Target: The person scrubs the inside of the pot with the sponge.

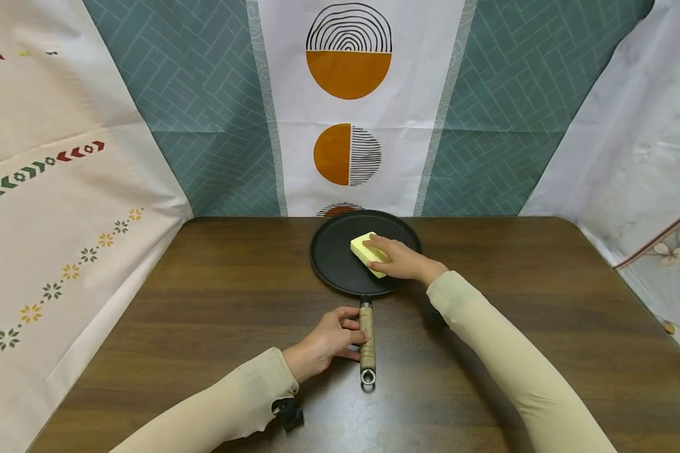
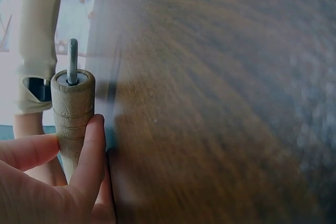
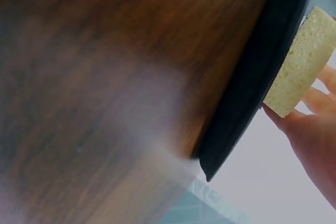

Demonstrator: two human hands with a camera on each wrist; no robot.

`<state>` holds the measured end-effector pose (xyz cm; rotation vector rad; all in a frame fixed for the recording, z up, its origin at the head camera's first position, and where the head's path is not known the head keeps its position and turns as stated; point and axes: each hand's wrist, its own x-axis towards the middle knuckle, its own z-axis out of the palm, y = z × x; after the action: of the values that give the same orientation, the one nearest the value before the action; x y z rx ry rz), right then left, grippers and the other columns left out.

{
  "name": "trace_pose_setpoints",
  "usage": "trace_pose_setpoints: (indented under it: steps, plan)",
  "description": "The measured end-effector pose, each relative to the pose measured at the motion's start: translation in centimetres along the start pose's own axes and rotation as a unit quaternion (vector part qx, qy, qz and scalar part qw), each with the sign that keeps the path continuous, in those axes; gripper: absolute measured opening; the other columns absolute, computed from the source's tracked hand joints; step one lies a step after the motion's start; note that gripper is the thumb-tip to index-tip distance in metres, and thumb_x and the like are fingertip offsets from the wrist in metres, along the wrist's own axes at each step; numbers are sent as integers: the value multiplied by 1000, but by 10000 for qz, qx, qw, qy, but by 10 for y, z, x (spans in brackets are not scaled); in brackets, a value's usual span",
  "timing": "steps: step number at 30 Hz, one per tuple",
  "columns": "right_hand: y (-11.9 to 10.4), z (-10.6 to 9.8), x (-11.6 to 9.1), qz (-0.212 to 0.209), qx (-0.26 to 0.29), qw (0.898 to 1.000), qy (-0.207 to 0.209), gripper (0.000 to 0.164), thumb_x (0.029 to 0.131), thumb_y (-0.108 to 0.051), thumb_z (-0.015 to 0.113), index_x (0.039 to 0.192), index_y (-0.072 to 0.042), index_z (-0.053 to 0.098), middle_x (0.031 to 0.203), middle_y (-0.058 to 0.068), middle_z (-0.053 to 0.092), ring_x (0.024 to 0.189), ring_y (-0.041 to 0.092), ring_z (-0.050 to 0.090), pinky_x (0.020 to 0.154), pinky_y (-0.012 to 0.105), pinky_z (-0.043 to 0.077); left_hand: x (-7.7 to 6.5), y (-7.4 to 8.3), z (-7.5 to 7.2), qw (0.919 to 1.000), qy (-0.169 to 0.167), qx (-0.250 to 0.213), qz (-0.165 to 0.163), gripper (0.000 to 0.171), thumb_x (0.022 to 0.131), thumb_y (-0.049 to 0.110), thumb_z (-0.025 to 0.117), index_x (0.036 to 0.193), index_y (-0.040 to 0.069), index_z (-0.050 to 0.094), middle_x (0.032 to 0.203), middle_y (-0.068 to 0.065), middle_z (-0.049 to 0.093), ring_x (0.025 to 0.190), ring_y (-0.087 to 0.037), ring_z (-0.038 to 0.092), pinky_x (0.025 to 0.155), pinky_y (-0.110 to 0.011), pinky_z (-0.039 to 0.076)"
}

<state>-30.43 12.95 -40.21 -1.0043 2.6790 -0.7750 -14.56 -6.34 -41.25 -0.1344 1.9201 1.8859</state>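
A flat black frying pan (image 1: 334, 251) lies near the far edge of the table, its wooden handle (image 1: 367, 340) pointing toward me. My left hand (image 1: 331, 340) pinches that handle between thumb and fingers, and the left wrist view shows the grip just below the handle's end (image 2: 73, 100) with its metal ring (image 2: 72, 59). On the pan's cooking surface sits a pale yellow sponge (image 1: 365, 250). My right hand (image 1: 399, 259) holds the sponge from above and the right. In the right wrist view the sponge (image 3: 302, 64) lies against the pan (image 3: 247, 77), with fingers along its far side.
The dark wooden table (image 1: 232, 270) spreads out on both sides of the pan. Right behind its far edge hangs a patterned cloth (image 1: 215, 126), and pale cloths (image 1: 51, 251) flank the left and right. A dark device (image 1: 288, 414) sits at the left cuff.
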Motion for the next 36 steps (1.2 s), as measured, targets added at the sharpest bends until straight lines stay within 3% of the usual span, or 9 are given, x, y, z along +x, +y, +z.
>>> trace_pose_setpoints:
  steps: [22, 36]
  plan:
    - [-7, 4, -8, 135, -477, 9975, -494, 64, 96, -28, 60, 150, -7, 32, 157, 19, 15, 141, 41, 20, 114, 54, 22, 1, -2, 0, 10000, 3, 51, 42, 57, 82, -10, 65, 134, -8, 43, 100, -14, 49, 76, -22, 59, 60, -37, 59]
    - [-7, 9, -17, -311, -362, 9977, -492, 60, 95, -24, 61, 147, -7, 37, 156, 17, 21, 139, 42, 24, 113, 55, 24, 2, -3, 1, 10000, 32, 10, 37, 57, 81, -11, 66, 133, -8, 43, 98, -13, 47, 77, -23, 58, 59, -39, 59]
